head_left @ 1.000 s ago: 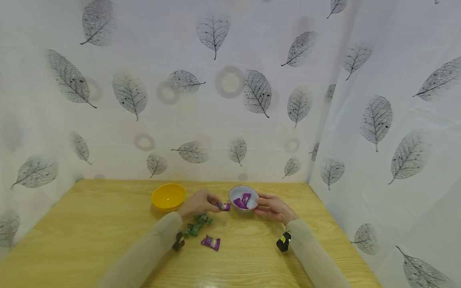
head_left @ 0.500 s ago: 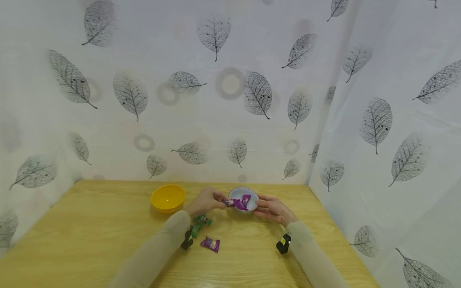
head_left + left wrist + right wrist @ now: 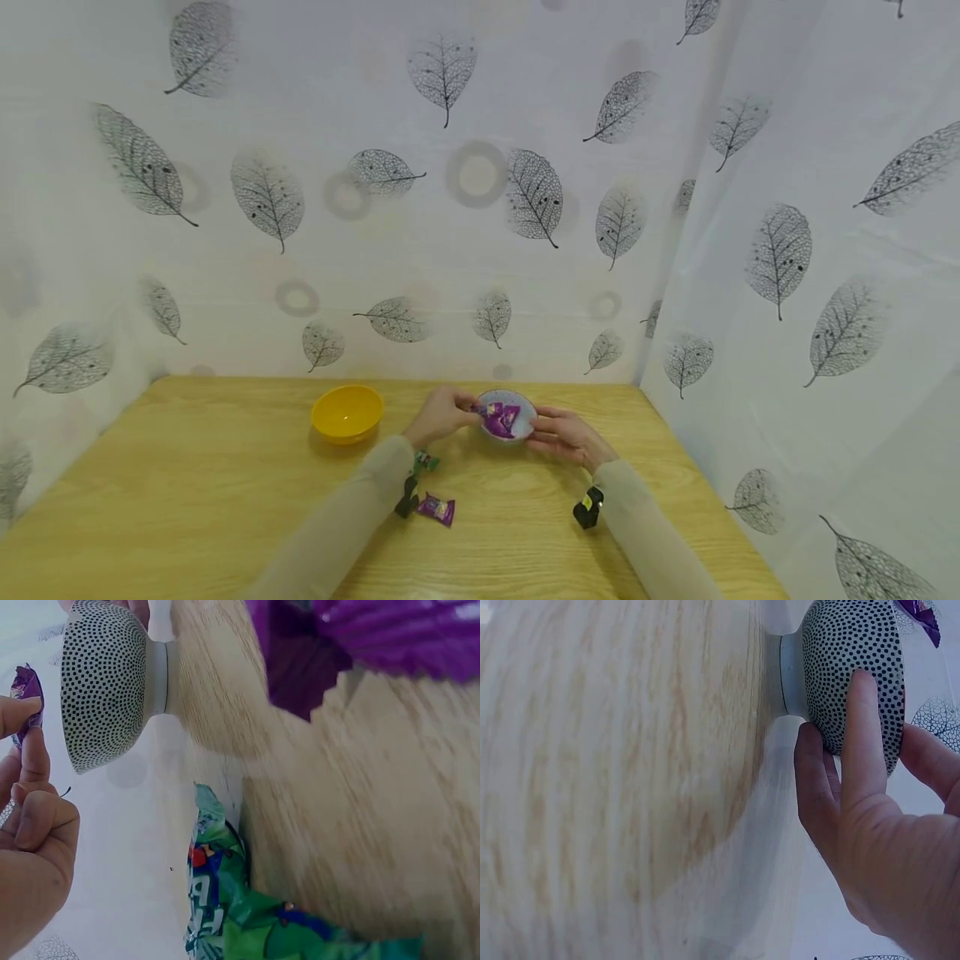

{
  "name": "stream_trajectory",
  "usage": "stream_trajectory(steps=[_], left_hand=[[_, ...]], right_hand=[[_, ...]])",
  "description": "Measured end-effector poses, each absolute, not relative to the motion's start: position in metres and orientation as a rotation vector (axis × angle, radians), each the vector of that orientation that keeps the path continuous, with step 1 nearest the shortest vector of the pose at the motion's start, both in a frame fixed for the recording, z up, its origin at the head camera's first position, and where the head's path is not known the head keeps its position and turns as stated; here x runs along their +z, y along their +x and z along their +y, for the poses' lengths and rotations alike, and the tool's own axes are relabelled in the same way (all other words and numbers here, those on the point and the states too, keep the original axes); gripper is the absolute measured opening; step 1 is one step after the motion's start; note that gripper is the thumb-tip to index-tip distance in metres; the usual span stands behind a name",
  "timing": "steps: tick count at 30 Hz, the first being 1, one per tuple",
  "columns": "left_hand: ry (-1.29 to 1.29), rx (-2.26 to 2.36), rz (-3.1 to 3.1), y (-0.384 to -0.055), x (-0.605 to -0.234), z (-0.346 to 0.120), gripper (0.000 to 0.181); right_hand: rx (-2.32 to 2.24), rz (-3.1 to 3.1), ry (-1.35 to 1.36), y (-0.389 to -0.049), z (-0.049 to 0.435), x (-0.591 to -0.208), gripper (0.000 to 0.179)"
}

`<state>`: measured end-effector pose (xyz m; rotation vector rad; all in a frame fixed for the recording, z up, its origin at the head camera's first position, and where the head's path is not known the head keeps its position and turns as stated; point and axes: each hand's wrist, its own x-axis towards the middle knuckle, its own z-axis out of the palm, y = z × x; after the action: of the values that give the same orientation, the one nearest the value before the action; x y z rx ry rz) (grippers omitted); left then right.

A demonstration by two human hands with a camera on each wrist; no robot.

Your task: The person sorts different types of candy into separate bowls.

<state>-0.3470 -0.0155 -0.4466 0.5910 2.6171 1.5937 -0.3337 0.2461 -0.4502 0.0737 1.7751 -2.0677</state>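
A small dotted bowl (image 3: 525, 407) stands on the wooden table (image 3: 187, 492) and holds purple wrapped candies (image 3: 501, 419). My left hand (image 3: 468, 411) pinches one more purple candy (image 3: 27, 684) between thumb and finger at the bowl's left rim. My right hand (image 3: 542, 423) holds the dotted bowl (image 3: 851, 667) from the right, fingers on its outer wall and thumb near the rim. Green candies (image 3: 425, 461) lie under my left forearm, and in the left wrist view a green candy (image 3: 217, 900) lies close by. A purple candy (image 3: 437, 508) lies nearer to me.
An empty yellow bowl (image 3: 347, 412) stands to the left of the dotted one. Leaf-patterned curtains (image 3: 480, 208) close off the back and both sides of the table. Black devices sit on both wrists (image 3: 588, 507).
My left hand carried the purple candy to the right, from beside the dotted bowl to over its left rim. My right hand stayed on the bowl.
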Motion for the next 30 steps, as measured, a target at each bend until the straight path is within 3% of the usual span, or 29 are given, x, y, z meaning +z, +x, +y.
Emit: stream_trajectory(steps=[30], left_hand=[[0.441, 1.734, 2.670, -0.359, -0.447, 0.016, 0.025]], right_hand=[[-2.057, 1.794, 0.082, -0.335, 0.246, -0.451, 0.058]])
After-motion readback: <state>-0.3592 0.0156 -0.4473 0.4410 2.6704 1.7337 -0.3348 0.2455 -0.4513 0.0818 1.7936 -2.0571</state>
